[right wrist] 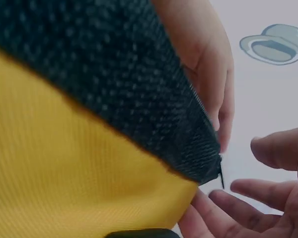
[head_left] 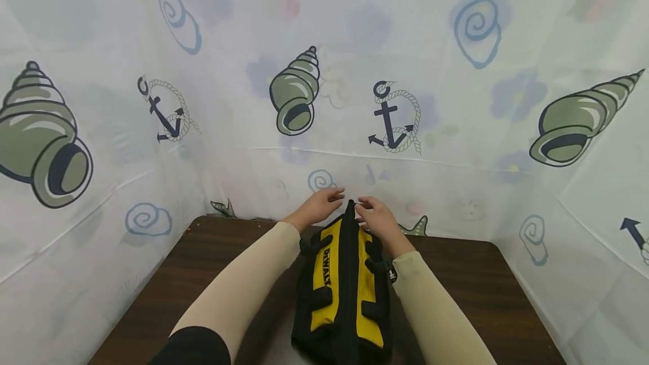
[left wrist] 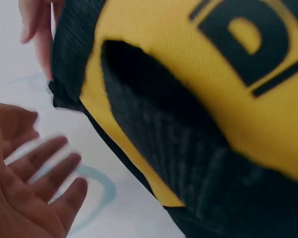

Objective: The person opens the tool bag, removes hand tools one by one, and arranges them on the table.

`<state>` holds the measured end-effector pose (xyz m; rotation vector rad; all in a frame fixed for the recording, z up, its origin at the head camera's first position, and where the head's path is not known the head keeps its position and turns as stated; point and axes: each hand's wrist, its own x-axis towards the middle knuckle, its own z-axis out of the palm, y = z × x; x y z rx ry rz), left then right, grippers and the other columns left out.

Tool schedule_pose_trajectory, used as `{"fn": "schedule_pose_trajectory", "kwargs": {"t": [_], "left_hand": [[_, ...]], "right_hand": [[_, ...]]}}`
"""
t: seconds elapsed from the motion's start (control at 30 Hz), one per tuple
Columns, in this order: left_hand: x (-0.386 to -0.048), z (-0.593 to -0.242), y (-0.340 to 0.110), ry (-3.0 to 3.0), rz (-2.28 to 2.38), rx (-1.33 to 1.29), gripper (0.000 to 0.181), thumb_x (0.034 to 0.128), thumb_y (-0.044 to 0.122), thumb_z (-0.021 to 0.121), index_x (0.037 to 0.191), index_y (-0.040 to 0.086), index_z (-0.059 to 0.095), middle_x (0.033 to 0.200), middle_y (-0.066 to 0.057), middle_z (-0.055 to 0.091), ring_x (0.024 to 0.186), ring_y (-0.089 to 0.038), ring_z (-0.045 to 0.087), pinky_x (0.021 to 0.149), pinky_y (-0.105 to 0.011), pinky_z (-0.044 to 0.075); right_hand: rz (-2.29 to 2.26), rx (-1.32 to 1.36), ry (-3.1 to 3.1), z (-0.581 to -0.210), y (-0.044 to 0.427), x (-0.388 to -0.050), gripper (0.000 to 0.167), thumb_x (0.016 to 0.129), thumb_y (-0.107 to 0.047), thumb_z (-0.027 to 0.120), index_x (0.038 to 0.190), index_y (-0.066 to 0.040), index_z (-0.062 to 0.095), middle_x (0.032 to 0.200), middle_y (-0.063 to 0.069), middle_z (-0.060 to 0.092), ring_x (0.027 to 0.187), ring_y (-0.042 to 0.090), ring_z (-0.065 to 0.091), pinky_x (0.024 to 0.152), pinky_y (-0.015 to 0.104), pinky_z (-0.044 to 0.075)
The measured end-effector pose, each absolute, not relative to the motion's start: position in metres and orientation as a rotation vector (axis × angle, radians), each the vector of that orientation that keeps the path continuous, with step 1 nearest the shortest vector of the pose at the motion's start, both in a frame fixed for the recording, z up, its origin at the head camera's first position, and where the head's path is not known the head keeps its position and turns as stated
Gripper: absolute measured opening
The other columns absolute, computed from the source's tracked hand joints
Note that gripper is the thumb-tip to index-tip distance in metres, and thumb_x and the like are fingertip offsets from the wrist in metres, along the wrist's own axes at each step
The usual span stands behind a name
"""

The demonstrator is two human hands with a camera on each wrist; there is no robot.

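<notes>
A yellow and black bag (head_left: 347, 292) with DEWALT lettering lies lengthwise on the table, its black zipper strip running along the top. At its far end, the left hand (head_left: 318, 207) is just left of the zipper tip, fingers loosely bent and holding nothing. In the left wrist view, that hand (left wrist: 35, 183) has its fingers spread apart from the bag (left wrist: 134, 124). The right hand (head_left: 377, 218) is on the other side of the tip. In the right wrist view, the right hand's fingers (right wrist: 248, 203) are extended beside the bag's corner (right wrist: 188, 158), where a small zipper pull hangs.
The dark brown table (head_left: 456, 280) extends on both sides of the bag. A white cloth (head_left: 345, 27) printed with shells, anchors and starfish hangs behind the table and at its sides.
</notes>
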<state>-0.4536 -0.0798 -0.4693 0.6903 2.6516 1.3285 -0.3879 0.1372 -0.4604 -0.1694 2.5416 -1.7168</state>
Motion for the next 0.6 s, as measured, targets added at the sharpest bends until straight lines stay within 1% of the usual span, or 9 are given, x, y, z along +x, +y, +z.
{"fn": "schedule_pose_trajectory", "kwargs": {"t": [0.07, 0.2, 0.27, 0.37, 0.47, 0.6], "left_hand": [[-0.461, -0.474, -0.079, 2.559, 1.393, 0.677, 0.054, 0.117, 0.025, 0.053, 0.168, 0.011, 0.043, 0.162, -0.013, 0.059, 0.148, -0.034, 0.059, 0.121, -0.054, 0.05], [-0.471, -0.481, -0.082, 2.368, 1.515, 0.59, 0.05, 0.1189, 0.021, 0.048, 0.169, 0.014, 0.044, 0.162, -0.011, 0.059, 0.143, -0.034, 0.063, 0.119, -0.057, 0.051], [-0.473, -0.481, -0.084, 2.325, 1.535, 0.538, 0.049, 0.1188, 0.021, 0.048, 0.168, 0.017, 0.046, 0.16, -0.009, 0.061, 0.141, -0.033, 0.066, 0.119, -0.058, 0.051], [-0.476, -0.475, -0.082, 2.301, 1.509, 0.511, 0.048, 0.1176, 0.022, 0.052, 0.165, 0.021, 0.051, 0.157, -0.008, 0.064, 0.137, -0.032, 0.069, 0.118, -0.058, 0.052], [-0.478, -0.463, -0.074, 2.343, 1.393, 0.575, 0.046, 0.1164, 0.019, 0.054, 0.162, 0.021, 0.055, 0.155, -0.009, 0.065, 0.132, -0.03, 0.072, 0.114, -0.055, 0.056], [-0.48, -0.446, -0.064, 2.449, 1.162, 0.711, 0.041, 0.1144, 0.01, 0.055, 0.154, 0.016, 0.065, 0.146, -0.01, 0.071, 0.124, -0.03, 0.075, 0.106, -0.048, 0.062]], "right_hand": [[-1.727, -0.152, 2.511, -0.463, 0.137, -0.391, 0.052, 0.115, -0.034, 0.059, 0.162, -0.014, 0.052, 0.158, 0.017, 0.058, 0.127, 0.038, 0.07, 0.114, 0.06, 0.054], [-1.722, -0.123, 2.511, -0.466, 0.137, -0.397, 0.049, 0.114, -0.033, 0.06, 0.159, -0.013, 0.056, 0.148, 0.017, 0.065, 0.121, 0.036, 0.072, 0.112, 0.059, 0.056], [-1.729, -0.12, 2.525, -0.467, 0.136, -0.4, 0.046, 0.114, -0.031, 0.06, 0.155, -0.011, 0.059, 0.142, 0.017, 0.068, 0.116, 0.034, 0.074, 0.109, 0.057, 0.058], [-1.756, -0.119, 2.547, -0.467, 0.135, -0.402, 0.037, 0.114, -0.029, 0.061, 0.145, -0.01, 0.064, 0.134, 0.017, 0.072, 0.107, 0.032, 0.076, 0.103, 0.055, 0.061], [-1.774, -0.114, 2.569, -0.468, 0.133, -0.404, 0.029, 0.113, -0.026, 0.062, 0.134, -0.007, 0.068, 0.128, 0.021, 0.072, 0.098, 0.03, 0.076, 0.096, 0.053, 0.063], [-1.761, -0.094, 2.58, -0.469, 0.134, -0.403, 0.023, 0.113, -0.025, 0.064, 0.126, -0.006, 0.069, 0.126, 0.025, 0.071, 0.092, 0.028, 0.074, 0.093, 0.053, 0.063]]}}
